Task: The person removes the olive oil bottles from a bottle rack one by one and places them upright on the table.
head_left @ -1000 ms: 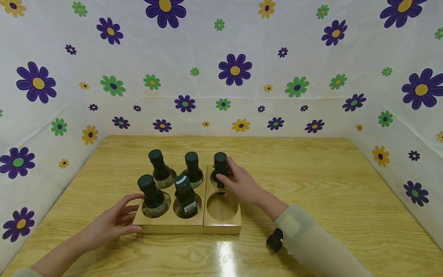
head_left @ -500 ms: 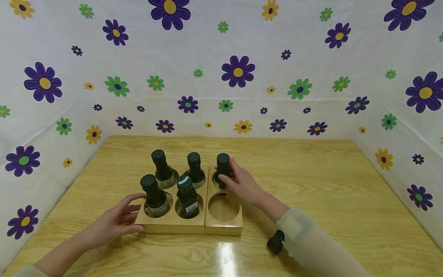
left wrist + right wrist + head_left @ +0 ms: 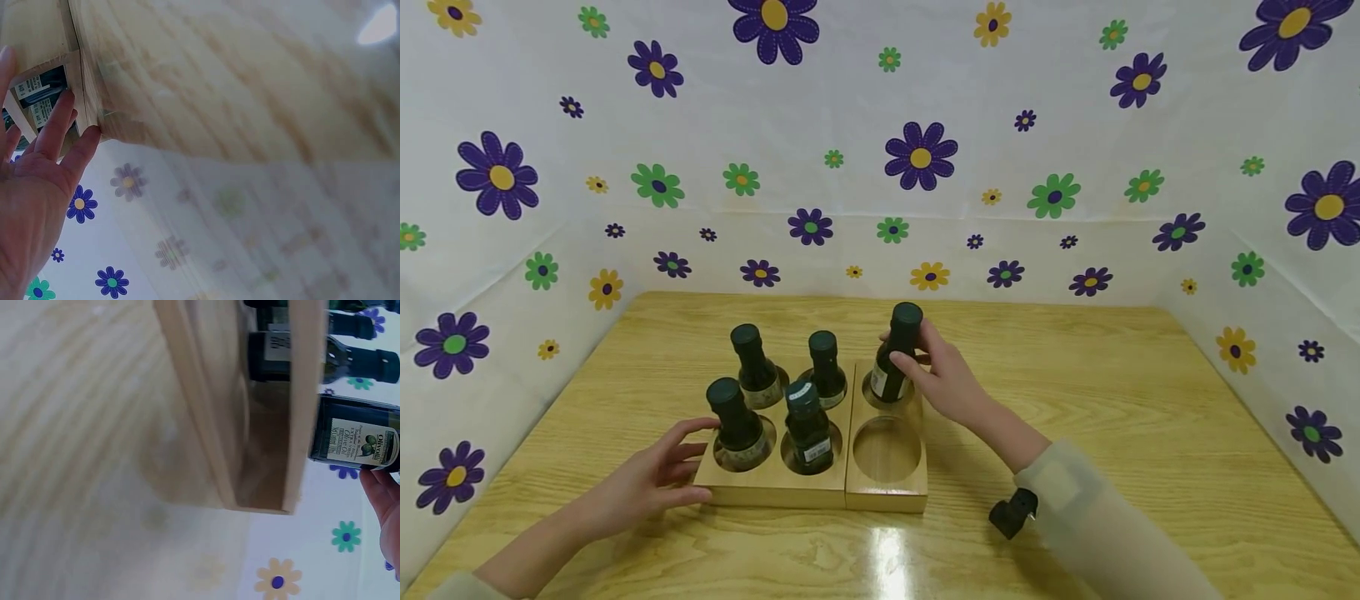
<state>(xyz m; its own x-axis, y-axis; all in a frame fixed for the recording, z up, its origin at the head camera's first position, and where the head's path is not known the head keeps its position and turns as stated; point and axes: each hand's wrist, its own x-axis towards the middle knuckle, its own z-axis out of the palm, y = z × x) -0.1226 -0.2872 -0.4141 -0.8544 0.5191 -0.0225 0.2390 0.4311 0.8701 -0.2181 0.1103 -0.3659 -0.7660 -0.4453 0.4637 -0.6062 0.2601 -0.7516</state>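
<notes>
My right hand (image 3: 951, 383) grips a dark green olive oil bottle (image 3: 887, 383) by its neck. The bottle is tilted over the back right hole of the wooden rack (image 3: 850, 492). In the right wrist view the same olive oil bottle (image 3: 325, 425) has its base at the rack's top board, label showing; fingertips of the right hand (image 3: 390, 519) appear at the edge. My left hand (image 3: 632, 483) rests against the rack's left end, its thumb near the front corner. In the left wrist view the left hand's fingers (image 3: 56, 128) are extended and touch the rack's end.
Several other dark bottles stand in the rack's holes, among them a front one with a pale sticker (image 3: 808, 433). The front right hole (image 3: 887, 450) holds no bottle. A small black device (image 3: 1011, 512) is by the right sleeve. Flowered cloth (image 3: 850, 183) walls the table.
My right hand has raised the olive oil bottle up and to the right out of the back right hole. The left hand has stayed at the rack's end.
</notes>
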